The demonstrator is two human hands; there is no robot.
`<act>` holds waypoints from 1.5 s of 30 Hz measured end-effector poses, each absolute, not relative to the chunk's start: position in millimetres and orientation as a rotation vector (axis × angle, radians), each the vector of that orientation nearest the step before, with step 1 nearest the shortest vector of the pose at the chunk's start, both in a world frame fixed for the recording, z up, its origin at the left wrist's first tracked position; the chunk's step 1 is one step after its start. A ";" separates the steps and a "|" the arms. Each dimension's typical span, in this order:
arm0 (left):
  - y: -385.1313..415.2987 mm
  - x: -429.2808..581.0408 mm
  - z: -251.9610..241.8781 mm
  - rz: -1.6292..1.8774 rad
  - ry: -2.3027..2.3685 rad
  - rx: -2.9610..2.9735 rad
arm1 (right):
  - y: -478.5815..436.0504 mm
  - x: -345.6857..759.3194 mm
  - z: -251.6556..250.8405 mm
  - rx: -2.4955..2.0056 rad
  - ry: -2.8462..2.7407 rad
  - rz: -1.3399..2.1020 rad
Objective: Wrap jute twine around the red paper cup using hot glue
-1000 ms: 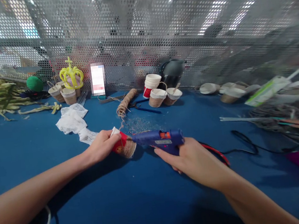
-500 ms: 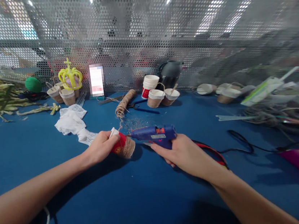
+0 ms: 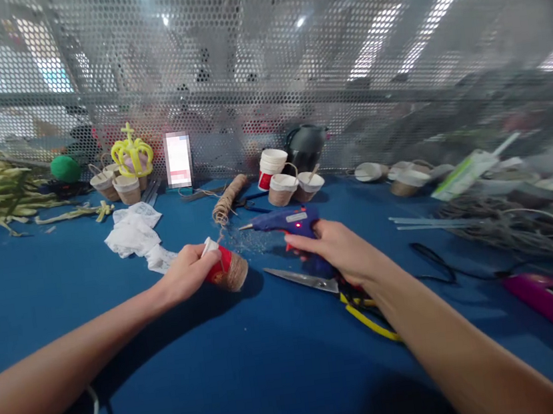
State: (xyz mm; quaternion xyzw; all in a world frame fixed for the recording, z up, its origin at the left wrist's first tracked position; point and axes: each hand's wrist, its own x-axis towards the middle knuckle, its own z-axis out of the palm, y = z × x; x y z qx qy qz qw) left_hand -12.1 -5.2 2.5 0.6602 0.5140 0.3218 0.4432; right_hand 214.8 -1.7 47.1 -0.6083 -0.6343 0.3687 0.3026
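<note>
My left hand (image 3: 192, 269) grips a small red paper cup (image 3: 224, 267) by its white rim. The cup lies tilted on its side, its lower part wrapped in brown twine. My right hand (image 3: 334, 247) is closed around a blue glue gun (image 3: 283, 220) with a lit red light. The gun's nozzle points left, above the cup and apart from it. On the table below the gun lies a pair of scissors (image 3: 308, 278) with yellow and black handles, partly hidden by my right forearm. A twine bundle (image 3: 230, 198) rests behind the cup, and a strand leads from it toward the cup.
A crumpled white cloth (image 3: 133, 231) lies left of the cup. Twine-wrapped cups (image 3: 283, 189) stand along the back, near a yellow crown (image 3: 131, 154). Glue sticks (image 3: 422, 222) and a purple power strip (image 3: 551, 307) are at right. Perforated metal (image 3: 217, 53) closes off the back.
My right hand has lifted the glue gun up and away from the cup, uncovering more of the scissors. The left hand still holds the cup in nearly the same place.
</note>
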 end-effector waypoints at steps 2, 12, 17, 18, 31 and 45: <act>-4.1 -12.3 6.6 0.825 1.259 1.645 | 12.9 219.5 48.1 -1.687 -1.690 0.843; -2.3 -21.4 18.8 0.771 1.314 1.735 | 58.9 237.1 19.5 -1.865 -1.795 0.691; -15.3 -27.5 15.8 0.804 1.302 1.661 | 49.1 223.9 30.8 -1.762 -1.837 0.584; -17.9 -26.8 13.9 0.814 1.282 1.640 | 43.6 215.1 33.9 -1.721 -1.847 0.592; -36.6 -23.4 -1.9 0.828 1.083 1.495 | -7.3 126.6 24.4 -1.137 -1.696 1.198; -34.3 -19.6 1.1 0.861 0.985 0.952 | -6.3 149.3 37.1 -1.084 -1.659 1.314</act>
